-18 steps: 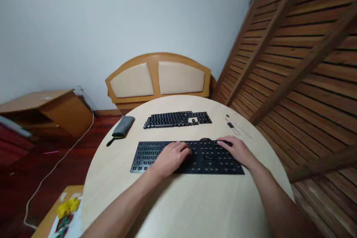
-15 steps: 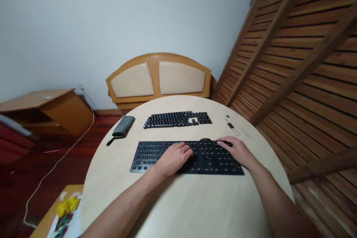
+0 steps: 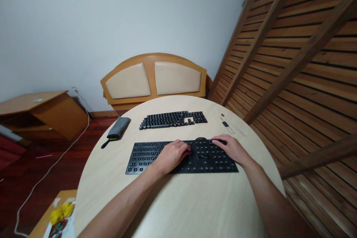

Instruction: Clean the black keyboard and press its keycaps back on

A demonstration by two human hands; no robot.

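A black keyboard base (image 3: 145, 155) without its keycaps lies across the round table (image 3: 181, 204). My left hand (image 3: 171, 155) rests on the base's middle with its fingers curled together. A small purplish spot shows at the fingertips, and I cannot make out what it is. My right hand (image 3: 232, 149) lies flat on the right part of the base, fingers stretched toward its upper edge. The set of black keycaps (image 3: 173, 119) sits in rows farther back on the table, apart from both hands.
A grey pouch (image 3: 118, 128) lies at the table's back left. Small tools (image 3: 230, 126) lie at the back right. Behind the table stands a wooden headboard (image 3: 153, 78), with slatted wooden frames (image 3: 292, 63) leaning on the right. A low cabinet (image 3: 47, 113) and a white cable (image 3: 55, 163) are on the floor at the left.
The view has shifted a little, so everything sits slightly further left. My left fingertips have curled a bit tighter on the base. My right hand has stayed where it was.
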